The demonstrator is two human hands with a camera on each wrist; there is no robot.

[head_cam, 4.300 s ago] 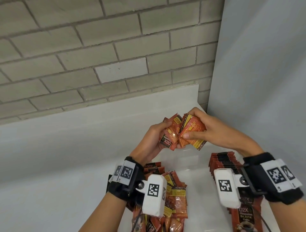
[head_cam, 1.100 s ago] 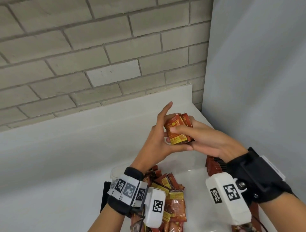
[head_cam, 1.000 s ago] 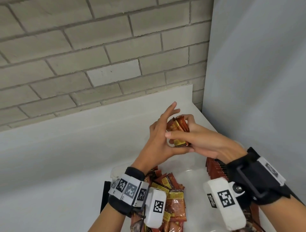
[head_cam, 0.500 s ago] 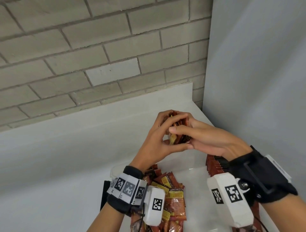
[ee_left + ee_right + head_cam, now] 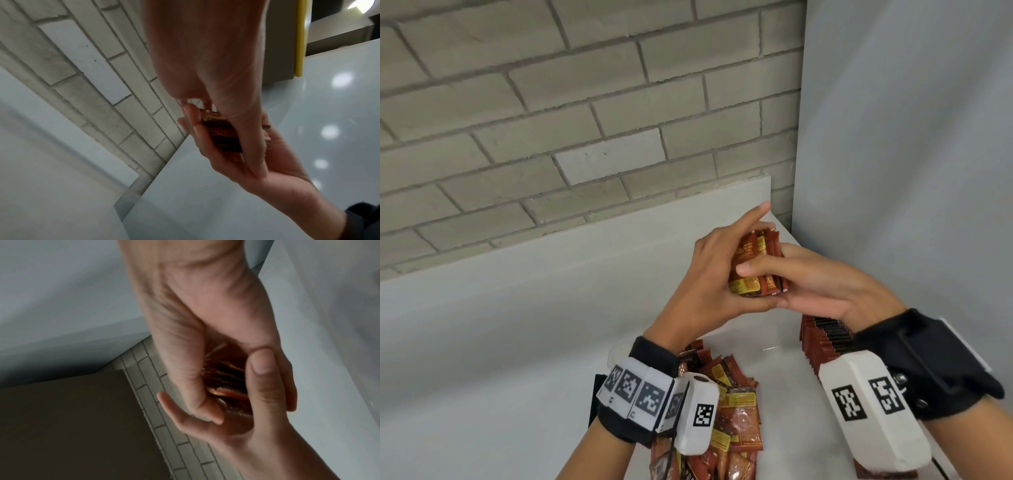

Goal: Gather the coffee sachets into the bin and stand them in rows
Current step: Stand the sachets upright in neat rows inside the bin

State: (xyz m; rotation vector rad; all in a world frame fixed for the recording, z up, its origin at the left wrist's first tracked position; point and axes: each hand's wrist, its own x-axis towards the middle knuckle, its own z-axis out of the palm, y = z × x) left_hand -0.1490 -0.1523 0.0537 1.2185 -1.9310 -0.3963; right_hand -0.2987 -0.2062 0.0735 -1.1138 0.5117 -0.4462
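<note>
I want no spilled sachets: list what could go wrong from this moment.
1. The stack of sachets is held in the air between the left hand and the right hand; with the left index finger lifted off, the outer sachets may fan out or slip.
2. Setting the stack down could knock over the standing row.
3. The wrist units hang just above the loose pile and may scatter it.

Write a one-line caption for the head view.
Both hands, left and right, square up a stack of sachets above the bin.
</note>
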